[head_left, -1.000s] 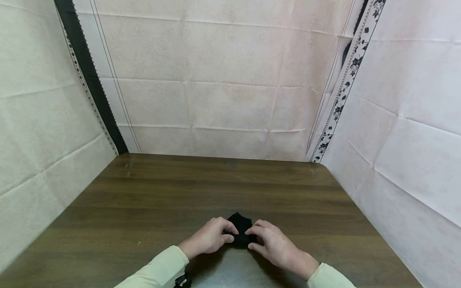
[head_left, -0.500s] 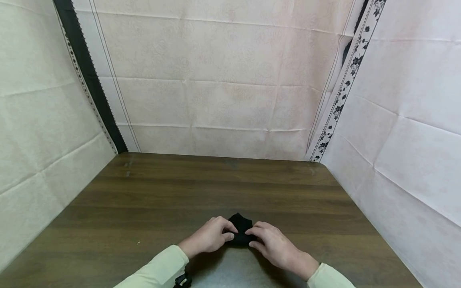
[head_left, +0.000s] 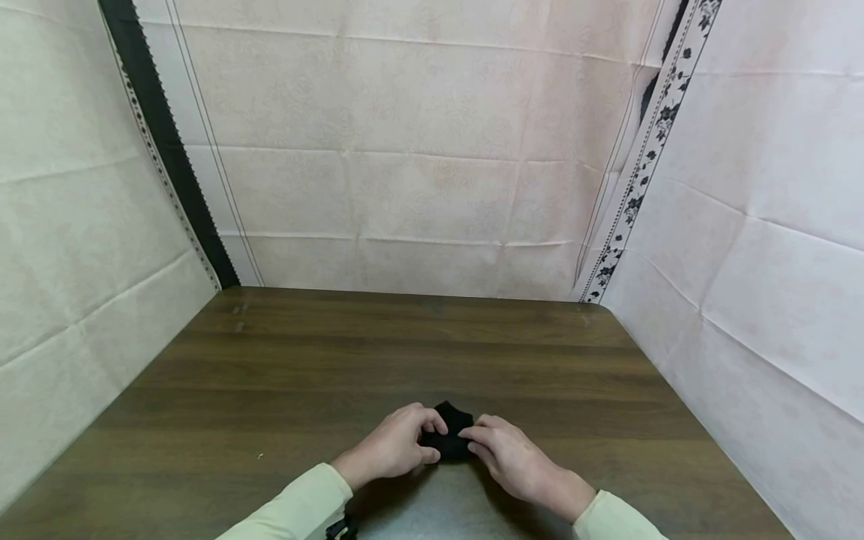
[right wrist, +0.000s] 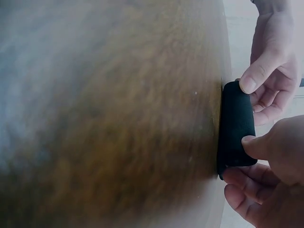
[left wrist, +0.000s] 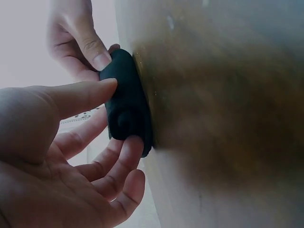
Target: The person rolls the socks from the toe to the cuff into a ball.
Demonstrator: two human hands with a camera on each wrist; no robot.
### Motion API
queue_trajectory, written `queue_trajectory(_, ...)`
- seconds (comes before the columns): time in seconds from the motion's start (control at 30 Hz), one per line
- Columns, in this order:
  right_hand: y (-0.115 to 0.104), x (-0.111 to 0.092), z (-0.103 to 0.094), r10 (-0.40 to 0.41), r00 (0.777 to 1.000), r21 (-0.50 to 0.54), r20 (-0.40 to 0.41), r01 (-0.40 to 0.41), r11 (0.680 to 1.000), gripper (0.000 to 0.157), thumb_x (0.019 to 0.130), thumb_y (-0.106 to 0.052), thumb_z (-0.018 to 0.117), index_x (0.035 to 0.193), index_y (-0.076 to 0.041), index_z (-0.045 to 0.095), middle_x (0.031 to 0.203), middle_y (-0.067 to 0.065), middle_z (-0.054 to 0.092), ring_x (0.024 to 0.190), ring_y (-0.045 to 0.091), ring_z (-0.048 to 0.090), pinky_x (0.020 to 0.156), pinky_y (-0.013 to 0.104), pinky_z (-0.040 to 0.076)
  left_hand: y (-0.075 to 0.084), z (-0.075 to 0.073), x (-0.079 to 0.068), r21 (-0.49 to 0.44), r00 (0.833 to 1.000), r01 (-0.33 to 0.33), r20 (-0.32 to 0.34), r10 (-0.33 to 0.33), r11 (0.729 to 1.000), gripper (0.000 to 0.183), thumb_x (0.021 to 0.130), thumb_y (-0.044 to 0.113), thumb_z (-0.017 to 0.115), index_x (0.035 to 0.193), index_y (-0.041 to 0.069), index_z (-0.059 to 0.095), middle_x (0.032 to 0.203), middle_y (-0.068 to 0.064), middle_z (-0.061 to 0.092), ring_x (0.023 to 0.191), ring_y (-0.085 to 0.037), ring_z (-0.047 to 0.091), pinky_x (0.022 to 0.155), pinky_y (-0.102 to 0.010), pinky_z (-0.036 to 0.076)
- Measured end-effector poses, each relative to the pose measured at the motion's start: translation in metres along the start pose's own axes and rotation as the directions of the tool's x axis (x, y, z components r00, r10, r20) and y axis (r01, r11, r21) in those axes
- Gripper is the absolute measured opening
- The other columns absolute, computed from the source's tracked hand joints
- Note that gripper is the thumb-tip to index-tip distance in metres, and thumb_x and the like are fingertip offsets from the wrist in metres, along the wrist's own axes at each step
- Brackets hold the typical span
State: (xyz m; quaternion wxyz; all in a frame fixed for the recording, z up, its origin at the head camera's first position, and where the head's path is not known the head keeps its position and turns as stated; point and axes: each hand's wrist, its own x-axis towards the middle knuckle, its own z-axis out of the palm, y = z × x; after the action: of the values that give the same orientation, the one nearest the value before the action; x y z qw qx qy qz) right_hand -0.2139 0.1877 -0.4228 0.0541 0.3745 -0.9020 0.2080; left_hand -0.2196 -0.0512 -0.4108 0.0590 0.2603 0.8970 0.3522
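A black cloth [head_left: 451,448], rolled up from its near side, lies on the wooden table; a flat pointed flap extends beyond the roll. My left hand [head_left: 394,442] grips the roll's left end between thumb and fingers. At the right end my right hand [head_left: 516,459] pinches it, thumb on the near side. In the left wrist view the end of the rolled cloth [left wrist: 126,107] shows spiral layers, with fingertips right at it. The right wrist view shows the smooth near side of the roll [right wrist: 236,123] low against the table, both thumbs pressed on it.
The wooden table [head_left: 405,352] reaches back to a pale cloth screen [head_left: 432,150]. More pale cloth hangs along the left [head_left: 81,247] and right [head_left: 756,225] sides. A tiny light crumb [head_left: 260,456] lies left of my hands. A black wrist band [head_left: 341,527] shows below the left sleeve.
My left thumb and fingers have spread a little wider around the roll's end. The right thumb has shifted slightly up and inward. The cloth's flap looks a bit shorter.
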Motion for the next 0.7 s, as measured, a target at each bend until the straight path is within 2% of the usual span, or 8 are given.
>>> queue_trajectory(0.13,0.0012,0.0008,0.0001,0.011,1.0,-0.004,0.017,-0.011,1.0,0.022,0.101,-0.008,0.061,0.121,-0.007,0.069,0.095,-0.009,0.054,0.078,0.003,0.047,0.071,0.024,0.047,0.0004,0.0001,0.0005,0.016,1.0,-0.002,0.015,0.002,1.0,0.026,0.084,0.013,0.083,0.106,0.015,0.07,0.099,0.002,0.058,0.093,-0.017,0.055,0.079,-0.035,0.048)
queue_trajectory(0.37,0.0021,0.0011,0.0011,0.008,1.0,-0.012,0.005,-0.008,1.0,0.021,0.1,-0.008,0.061,0.12,-0.007,0.07,0.093,-0.01,0.054,0.078,0.003,0.047,0.071,0.024,0.047,0.0001,0.0009,0.0023,0.018,1.0,-0.013,0.017,0.013,1.0,0.021,0.088,0.01,0.079,0.106,0.013,0.069,0.094,0.001,0.058,0.087,-0.017,0.055,0.077,-0.035,0.046)
queue_trajectory(0.57,0.0021,0.0004,0.0027,-0.022,0.996,-0.023,-0.091,0.02,1.0,0.019,0.096,-0.007,0.068,0.114,-0.01,0.072,0.098,-0.007,0.059,0.085,0.005,0.053,0.074,0.027,0.05,-0.0005,0.0009,0.0026,0.015,1.0,-0.02,0.012,0.02,1.0,0.015,0.092,0.01,0.074,0.106,0.012,0.071,0.093,0.003,0.06,0.085,-0.014,0.054,0.077,-0.034,0.047)
queue_trajectory(0.7,0.0015,0.0001,0.0025,-0.034,0.989,-0.033,-0.144,0.03,0.999,0.019,0.091,-0.007,0.074,0.11,-0.012,0.073,0.1,-0.006,0.061,0.087,0.006,0.056,0.075,0.027,0.051,-0.0008,0.0007,0.0032,0.031,1.0,-0.025,0.014,0.025,0.999,0.013,0.094,0.011,0.071,0.107,0.012,0.071,0.097,0.003,0.063,0.09,-0.014,0.057,0.08,-0.036,0.048)
